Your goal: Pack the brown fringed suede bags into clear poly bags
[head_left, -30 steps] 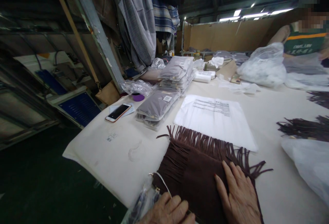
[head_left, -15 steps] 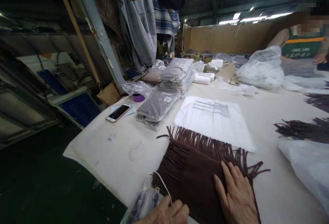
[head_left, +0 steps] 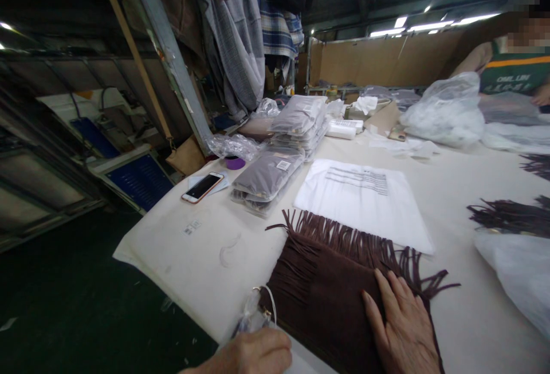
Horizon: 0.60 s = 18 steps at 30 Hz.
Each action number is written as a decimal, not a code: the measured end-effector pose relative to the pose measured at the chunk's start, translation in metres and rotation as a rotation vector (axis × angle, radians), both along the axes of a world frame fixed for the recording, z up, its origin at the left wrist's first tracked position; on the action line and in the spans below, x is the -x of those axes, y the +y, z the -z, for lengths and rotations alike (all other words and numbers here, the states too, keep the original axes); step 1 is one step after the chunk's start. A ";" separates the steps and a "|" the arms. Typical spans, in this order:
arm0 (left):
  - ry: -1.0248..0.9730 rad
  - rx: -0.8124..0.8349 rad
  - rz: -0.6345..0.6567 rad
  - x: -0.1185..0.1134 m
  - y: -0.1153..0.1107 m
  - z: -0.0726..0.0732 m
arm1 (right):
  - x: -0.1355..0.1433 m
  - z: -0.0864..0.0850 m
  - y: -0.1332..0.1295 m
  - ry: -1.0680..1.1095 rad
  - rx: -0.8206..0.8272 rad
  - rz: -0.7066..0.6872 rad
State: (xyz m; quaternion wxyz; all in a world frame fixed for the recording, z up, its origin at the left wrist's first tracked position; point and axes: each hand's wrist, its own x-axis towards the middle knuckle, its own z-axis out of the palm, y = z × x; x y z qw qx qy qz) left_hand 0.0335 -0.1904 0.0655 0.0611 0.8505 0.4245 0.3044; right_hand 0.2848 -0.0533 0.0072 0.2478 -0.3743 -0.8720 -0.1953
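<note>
A dark brown fringed suede-like piece, which looks like a bag (head_left: 330, 288), lies flat on the table in front of me. My right hand (head_left: 404, 322) rests palm down on its right part, fingers stretched out. At its lower left corner are a metal ring and a white cord loop (head_left: 271, 299). Beside that loop is clear plastic wrap (head_left: 251, 308) over dark pieces. My left hand (head_left: 258, 354) is closed just below the cord, its fingertips hidden, so what it grips does not show. A flat white piece (head_left: 305, 357) shows next to it.
Beyond the brown piece lies a printed white plastic bag (head_left: 361, 202). Stacked grey packages (head_left: 270, 173), a phone (head_left: 201, 187) and purple tape (head_left: 235, 162) stand further left. Dark fringes (head_left: 511, 216) and plastic (head_left: 511, 271) are at right. A co-worker (head_left: 515, 73) stands across the table.
My left hand has moved a little left and down, and its fingers now hide the cord's lower end. More of the flat white piece shows. The right hand stays on the brown piece.
</note>
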 end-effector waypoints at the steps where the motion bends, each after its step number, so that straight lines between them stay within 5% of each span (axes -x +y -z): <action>1: -0.064 0.047 -0.019 0.009 0.004 -0.018 | 0.000 0.001 0.000 0.004 -0.001 -0.002; 4: -0.105 0.140 -0.298 0.043 0.019 -0.060 | 0.001 0.000 0.001 0.011 -0.022 -0.030; 6: -0.028 0.154 -0.521 0.068 0.028 -0.065 | 0.001 -0.002 0.001 0.009 -0.029 -0.040; 11: 0.300 0.150 -0.939 0.100 0.032 -0.032 | 0.001 -0.005 0.000 -0.001 -0.043 -0.044; 18: 0.391 0.466 -1.060 0.071 0.044 -0.011 | 0.000 -0.005 0.000 -0.011 -0.040 -0.044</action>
